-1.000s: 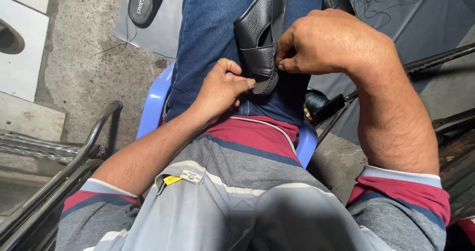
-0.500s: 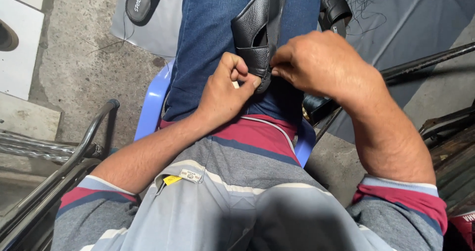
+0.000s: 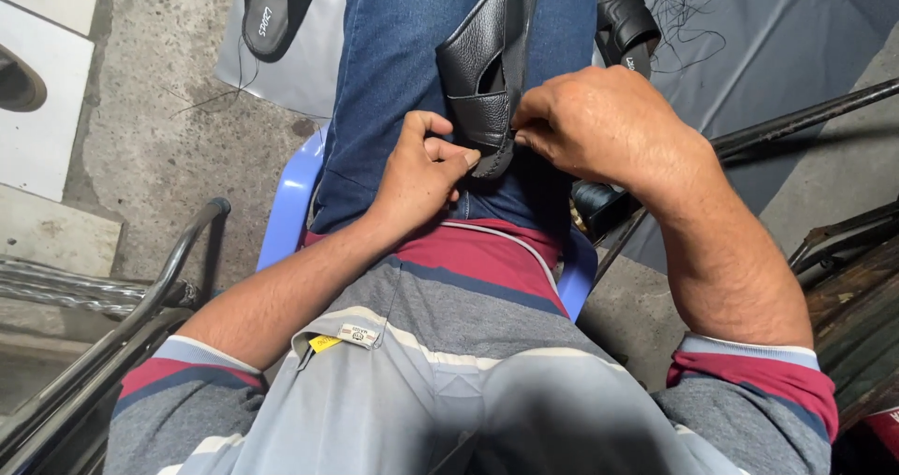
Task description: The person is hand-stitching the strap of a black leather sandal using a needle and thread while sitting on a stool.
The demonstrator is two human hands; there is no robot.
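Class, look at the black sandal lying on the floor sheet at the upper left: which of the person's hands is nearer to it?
Left. The left hand is on the lap, below and right of that sandal; the right hand is farther right, beyond the leather sandal being held.

Black leather sandal [image 3: 485,58], grained strap, sole on edge, lying along the lap, lower end pinched

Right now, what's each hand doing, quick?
Left hand: closed, pinching the near edge of the black leather sandal.
Right hand: closed, gripping the same sandal's edge from the other side.
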